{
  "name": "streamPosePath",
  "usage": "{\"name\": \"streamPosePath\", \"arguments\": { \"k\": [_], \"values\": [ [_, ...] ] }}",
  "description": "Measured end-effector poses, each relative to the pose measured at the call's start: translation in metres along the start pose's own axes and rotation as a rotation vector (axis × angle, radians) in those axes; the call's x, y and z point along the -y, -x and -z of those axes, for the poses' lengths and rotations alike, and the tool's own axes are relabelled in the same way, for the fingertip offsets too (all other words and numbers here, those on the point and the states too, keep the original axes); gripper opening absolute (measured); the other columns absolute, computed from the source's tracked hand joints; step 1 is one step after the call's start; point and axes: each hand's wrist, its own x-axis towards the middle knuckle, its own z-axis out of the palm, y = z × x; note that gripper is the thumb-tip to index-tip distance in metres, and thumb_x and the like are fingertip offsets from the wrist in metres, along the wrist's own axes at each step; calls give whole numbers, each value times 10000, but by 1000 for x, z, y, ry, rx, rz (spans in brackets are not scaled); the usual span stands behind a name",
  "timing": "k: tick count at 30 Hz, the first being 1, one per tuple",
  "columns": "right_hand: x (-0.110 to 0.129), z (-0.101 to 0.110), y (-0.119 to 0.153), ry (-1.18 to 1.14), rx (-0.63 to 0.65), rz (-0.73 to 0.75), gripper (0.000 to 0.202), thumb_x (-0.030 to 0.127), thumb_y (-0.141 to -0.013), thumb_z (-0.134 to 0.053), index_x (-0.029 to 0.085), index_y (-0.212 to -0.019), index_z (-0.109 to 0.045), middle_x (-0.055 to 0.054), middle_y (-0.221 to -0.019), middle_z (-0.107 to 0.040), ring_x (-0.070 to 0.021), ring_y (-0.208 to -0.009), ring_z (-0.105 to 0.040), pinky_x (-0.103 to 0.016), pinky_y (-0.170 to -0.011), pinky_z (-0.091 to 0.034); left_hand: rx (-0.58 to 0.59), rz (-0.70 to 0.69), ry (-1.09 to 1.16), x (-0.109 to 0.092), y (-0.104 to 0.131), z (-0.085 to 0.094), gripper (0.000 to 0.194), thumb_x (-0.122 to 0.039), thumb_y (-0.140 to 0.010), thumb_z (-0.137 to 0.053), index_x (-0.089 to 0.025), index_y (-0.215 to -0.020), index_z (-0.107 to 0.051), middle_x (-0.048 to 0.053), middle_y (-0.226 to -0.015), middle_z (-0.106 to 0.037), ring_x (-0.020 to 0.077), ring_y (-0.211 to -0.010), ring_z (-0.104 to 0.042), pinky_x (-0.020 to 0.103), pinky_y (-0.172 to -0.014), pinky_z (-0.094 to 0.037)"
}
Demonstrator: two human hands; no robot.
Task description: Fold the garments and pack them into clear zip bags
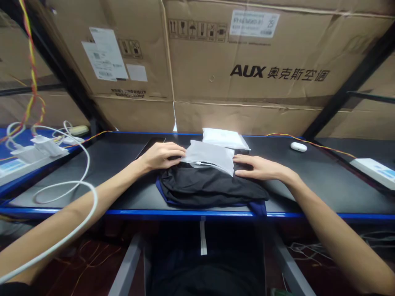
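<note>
A frosted white zip bag (210,155) lies on a folded black garment (212,187), which has dark blue cloth (258,206) showing beneath it. My left hand (165,155) has its bent fingers and thumb closed at the bag's left edge. At the bag's right edge, my right hand (261,167) rests low over the black cloth, fingers stretched out and thumb apart. Its fingertips meet the edge of the bag. Just behind lies a second white bag (225,137), partly covered by the first.
Large cardboard boxes (200,82) stand behind the dark tabletop (123,197). A flat black object (151,144) lies behind my left hand. White cable (89,181) loops across my left forearm from a power strip (37,158). To the right are a small white case (298,146) and another strip (375,170).
</note>
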Motion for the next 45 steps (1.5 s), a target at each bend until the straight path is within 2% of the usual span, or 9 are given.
{"name": "streamPosePath", "arguments": {
  "k": [3, 6, 9, 13, 17, 21, 25, 33, 45],
  "values": [
    [-2, 4, 2, -34, -55, 16, 705, 656, -889, -572, 231, -1452, -572, -68, -1544, -505, -342, -1412, -474, -493, -1196, -364, -30, -80, -47, -4, 1, 0, 166, -281, -952, -595, -236, -987, -751, 33, -1083, -779, 160, -976, -738, 268, -851, -581],
    [5, 9, 4, -91, -251, -12, 588, 613, -887, -578, 256, -1346, -667, -48, -1392, -656, -352, -1284, -599, -507, -1090, -480, -35, -123, -82, -10, 1, 1, 170, -270, -948, -585, -242, -981, -749, 26, -1060, -786, 158, -943, -750, 261, -810, -592],
    [27, 9, 1, -106, -403, 56, 481, 556, -902, -564, 265, -1249, -725, -36, -1266, -731, -338, -1205, -651, -491, -1042, -511, -17, -126, -118, -15, 0, 1, 173, -272, -941, -581, -250, -982, -748, 21, -1047, -790, 155, -925, -757, 249, -782, -592],
    [77, -5, -18, 25, -394, 274, 348, 434, -956, -546, 256, -1190, -733, -34, -1199, -759, -259, -1118, -696, -403, -1014, -518, 10, -161, -164, -19, -1, 2, 180, -246, -943, -559, -248, -952, -738, 6, -1015, -794, 160, -905, -758, 249, -741, -582],
    [125, -27, -49, 339, -301, 368, 291, 338, -1001, -510, 183, -1115, -727, -105, -1138, -770, -265, -1023, -717, -379, -885, -540, 4, -207, -176, -23, -2, 4, 174, -208, -931, -552, -221, -930, -725, 15, -963, -794, 173, -864, -754, 268, -713, -580],
    [146, -43, -73, 638, -285, 421, 285, 201, -1004, -438, 112, -1030, -707, -136, -908, -763, -280, -868, -708, -371, -701, -523, 46, -167, -197, -26, -2, 3, 190, -212, -915, -535, -204, -862, -717, 35, -903, -788, 178, -811, -745, 275, -688, -575],
    [150, -52, -83, 706, -304, 449, 307, 70, -939, -409, 110, -1057, -690, -146, -925, -749, -287, -892, -674, -374, -670, -507, 94, -116, -209, -27, -1, 1, 209, -200, -888, -509, -200, -824, -708, 52, -848, -772, 183, -775, -731, 287, -677, -570],
    [152, -57, -83, 766, -335, 475, 358, 35, -952, -334, 101, -1049, -672, -153, -941, -721, -275, -878, -630, -360, -623, -468, 125, -101, -171, -25, -2, 0, 214, -189, -881, -489, -202, -807, -690, 62, -852, -761, 198, -803, -726, 298, -703, -570],
    [122, -54, -49, 849, -416, 406, 351, 55, -991, -312, 163, -967, -645, -118, -902, -678, -252, -848, -583, -349, -627, -386, -4, -117, -95, -23, -3, 0, 184, -190, -936, -524, -201, -883, -700, 54, -931, -776, 169, -846, -740, 260, -750, -582]
  ]
}}
